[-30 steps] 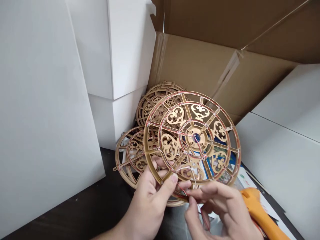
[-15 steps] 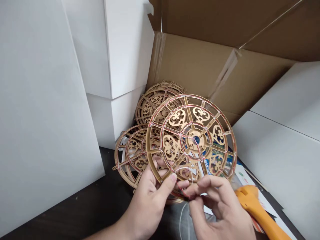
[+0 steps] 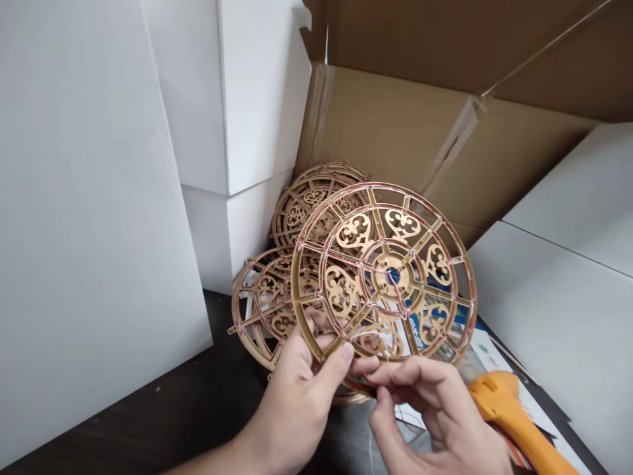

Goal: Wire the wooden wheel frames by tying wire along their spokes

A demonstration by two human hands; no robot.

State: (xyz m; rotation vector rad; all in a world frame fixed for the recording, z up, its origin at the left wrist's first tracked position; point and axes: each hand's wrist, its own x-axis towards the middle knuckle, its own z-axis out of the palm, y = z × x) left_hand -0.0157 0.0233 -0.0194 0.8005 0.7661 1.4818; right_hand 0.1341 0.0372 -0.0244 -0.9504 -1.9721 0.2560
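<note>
A gold round lattice frame [image 3: 403,285] with heart-shaped scrollwork is tilted up in front of me. Red and white wires run along its rings and spokes. My left hand [image 3: 304,396] grips the frame's lower-left rim, thumb in front and fingers behind. At the bottom rim, my right hand [image 3: 440,412] has its thumb and forefinger closed at a loose red wire [image 3: 364,376]; its fingertips partly hide the wire. A thin white wire [image 3: 370,448] dangles below the right hand. Behind, similar wired frames [image 3: 262,300] lie in a pile.
Another stack of gold frames [image 3: 321,175] leans by the open cardboard box [image 3: 390,119]. White boxes stand at left [image 3: 99,198] and right [image 3: 554,284]. An orange hand tool [image 3: 514,409] lies right of my right hand, over papers on the dark tabletop [image 3: 163,402].
The whole view has shifted slightly, so things appear a little further right. My right thumb has moved slightly away from the forefinger. The white wire below the right hand now shows more clearly.
</note>
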